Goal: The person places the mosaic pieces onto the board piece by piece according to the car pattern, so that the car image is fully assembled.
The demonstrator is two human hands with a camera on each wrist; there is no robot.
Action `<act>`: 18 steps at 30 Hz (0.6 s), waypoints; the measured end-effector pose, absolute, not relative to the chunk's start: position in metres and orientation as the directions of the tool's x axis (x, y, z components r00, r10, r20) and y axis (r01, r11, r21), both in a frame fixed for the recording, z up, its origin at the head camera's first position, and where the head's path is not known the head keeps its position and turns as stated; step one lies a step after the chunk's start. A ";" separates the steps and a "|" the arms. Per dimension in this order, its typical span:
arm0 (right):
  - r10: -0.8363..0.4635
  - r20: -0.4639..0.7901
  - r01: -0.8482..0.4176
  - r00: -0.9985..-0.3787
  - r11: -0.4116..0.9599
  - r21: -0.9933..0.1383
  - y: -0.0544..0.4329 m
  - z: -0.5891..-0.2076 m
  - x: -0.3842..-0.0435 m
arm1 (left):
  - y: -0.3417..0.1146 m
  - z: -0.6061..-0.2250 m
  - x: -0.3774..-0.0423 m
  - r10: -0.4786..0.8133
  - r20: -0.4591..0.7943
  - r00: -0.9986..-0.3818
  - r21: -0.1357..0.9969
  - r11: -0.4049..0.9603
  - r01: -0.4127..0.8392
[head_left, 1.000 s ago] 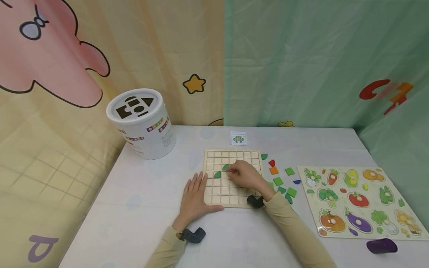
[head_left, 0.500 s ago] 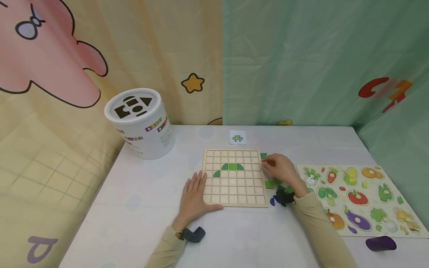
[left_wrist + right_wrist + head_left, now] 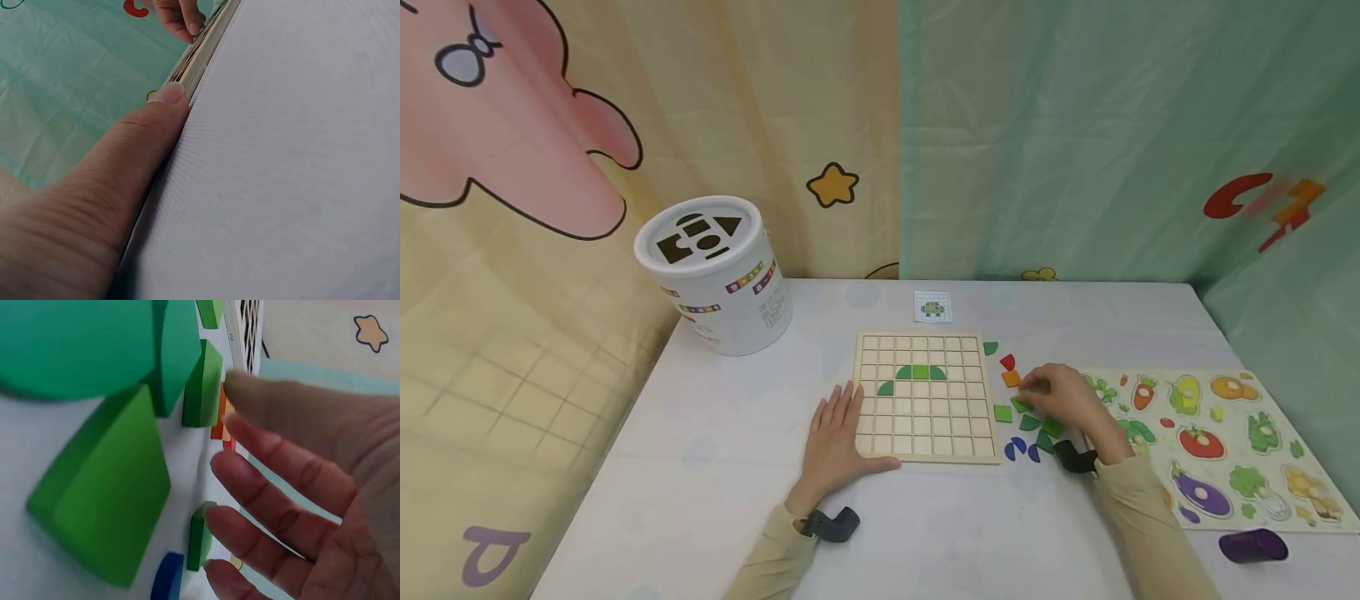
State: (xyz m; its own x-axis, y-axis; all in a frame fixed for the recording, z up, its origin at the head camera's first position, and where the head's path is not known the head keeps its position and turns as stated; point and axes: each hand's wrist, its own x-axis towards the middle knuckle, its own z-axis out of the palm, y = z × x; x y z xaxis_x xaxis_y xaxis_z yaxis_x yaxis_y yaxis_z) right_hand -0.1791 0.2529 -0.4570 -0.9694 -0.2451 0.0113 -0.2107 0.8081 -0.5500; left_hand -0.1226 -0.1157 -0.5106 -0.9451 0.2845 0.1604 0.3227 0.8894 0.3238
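My left hand (image 3: 832, 446) lies flat at the left front corner of the wooden grid board (image 3: 943, 425); in the left wrist view its thumb (image 3: 134, 140) presses along the board's edge. On the board sit a bright green square tile (image 3: 921, 372) and several darker green quarter-circle tiles (image 3: 886, 388). To the right of it, my right hand (image 3: 1067, 404) reaches over loose tiles, fingertips right at a green square (image 3: 1021, 403). The right wrist view shows its fingers loosely bent, thumb and forefinger apart with nothing between them, close to green tiles (image 3: 106, 494) and an orange square (image 3: 1011, 378).
Blue half-round tiles (image 3: 1034, 452) and a red tile (image 3: 1008, 362) lie among the loose pieces. A small pattern card (image 3: 932, 307) lies behind the board. A white bucket (image 3: 722, 300) stands back left. At right are a vegetable puzzle board (image 3: 1285, 475) and a dark purple cylinder (image 3: 1253, 547).
My right hand has left the board and moved right, first near its upper right edge, then over the loose tiles. A green square and a green quarter circle now show where it was. Left hand stays.
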 end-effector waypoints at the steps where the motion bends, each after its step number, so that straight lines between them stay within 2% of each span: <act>1: -0.268 0.004 -0.227 -0.963 0.808 -0.544 0.254 -0.457 -0.178 | -0.116 -0.510 -0.123 0.286 0.159 -0.945 0.323 0.889 0.323; 7: -0.387 -0.007 -0.329 -0.922 0.793 -0.513 0.259 -0.456 -0.178 | -0.115 -0.509 -0.123 0.284 0.158 -0.946 0.323 0.890 0.322; 18: -0.369 -0.050 -0.297 -0.928 0.813 -0.501 0.256 -0.455 -0.184 | -0.115 -0.511 -0.124 0.281 0.154 -0.947 0.322 0.892 0.317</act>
